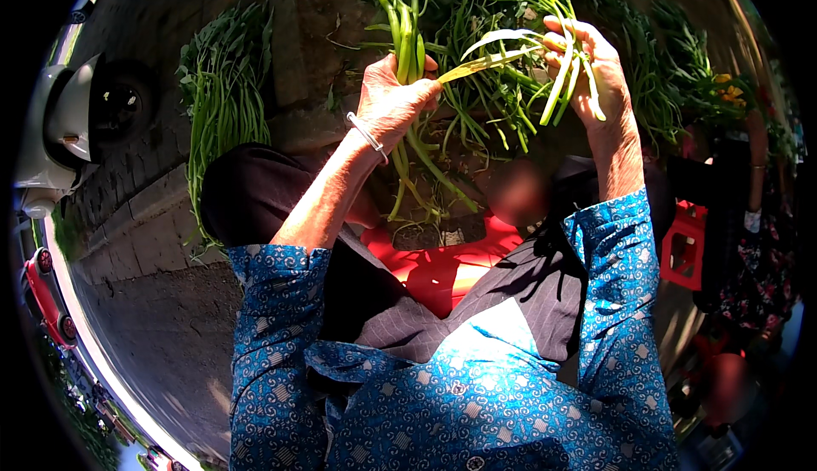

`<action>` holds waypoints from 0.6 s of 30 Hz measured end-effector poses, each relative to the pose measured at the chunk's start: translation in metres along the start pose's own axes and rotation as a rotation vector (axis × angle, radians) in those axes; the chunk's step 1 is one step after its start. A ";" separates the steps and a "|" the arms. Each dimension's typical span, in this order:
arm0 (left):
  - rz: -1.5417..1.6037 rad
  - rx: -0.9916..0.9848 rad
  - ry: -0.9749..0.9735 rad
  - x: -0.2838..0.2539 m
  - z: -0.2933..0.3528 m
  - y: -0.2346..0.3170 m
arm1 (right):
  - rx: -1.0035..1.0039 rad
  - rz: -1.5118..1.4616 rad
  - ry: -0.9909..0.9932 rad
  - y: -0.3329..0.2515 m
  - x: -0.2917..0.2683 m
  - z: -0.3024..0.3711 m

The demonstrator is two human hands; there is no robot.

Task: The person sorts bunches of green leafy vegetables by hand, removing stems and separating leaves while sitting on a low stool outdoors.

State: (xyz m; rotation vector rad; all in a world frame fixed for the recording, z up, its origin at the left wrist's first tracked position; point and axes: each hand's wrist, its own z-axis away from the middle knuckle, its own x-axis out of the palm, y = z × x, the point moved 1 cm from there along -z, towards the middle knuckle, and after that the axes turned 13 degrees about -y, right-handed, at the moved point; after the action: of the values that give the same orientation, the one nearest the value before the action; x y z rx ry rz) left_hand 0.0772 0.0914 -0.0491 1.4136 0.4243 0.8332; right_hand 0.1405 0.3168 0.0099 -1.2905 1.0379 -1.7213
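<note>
My left hand [396, 101] is closed around a bunch of leafy green stems [407, 37], which look like water spinach. Between its thumb and finger it also pinches the end of a long yellowed leaf [481, 66]. That leaf stretches across toward my right hand [606, 67], raised a little higher at the right. Several loose green stems [557, 92] are gripped in the right fingers, their cut ends hanging down past the palm. Beyond and below both hands spreads a heap of the same greens [477, 109]. Whether the leaf's far end is held by the right fingers, I cannot tell.
A large bundle of long-stemmed greens [225, 88] lies at the left beside my knee, by a stone kerb [153, 203]. Red plastic [438, 275] shows between my legs. A red stool [683, 245] and a person [753, 267] are at the right. A white vehicle [64, 122] stands far left.
</note>
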 end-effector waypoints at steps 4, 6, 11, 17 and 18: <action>-0.040 0.029 0.034 0.001 -0.003 0.001 | 0.020 -0.021 -0.006 -0.001 -0.002 0.000; 0.032 0.016 0.059 -0.002 -0.004 -0.001 | 0.024 -0.080 -0.089 0.004 -0.015 -0.004; 0.143 0.014 0.074 -0.010 -0.001 0.004 | -0.001 0.029 0.058 0.004 -0.006 -0.003; 0.178 -0.018 0.036 -0.006 -0.003 0.016 | 0.132 0.195 0.161 -0.002 0.007 0.005; 0.204 -0.035 0.050 -0.005 -0.002 0.017 | 0.158 0.204 0.169 -0.003 0.011 0.006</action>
State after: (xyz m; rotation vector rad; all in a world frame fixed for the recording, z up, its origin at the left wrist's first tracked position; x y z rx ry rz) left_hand 0.0683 0.0881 -0.0339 1.4218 0.3050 1.0375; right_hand 0.1435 0.3071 0.0183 -0.9209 1.0659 -1.7387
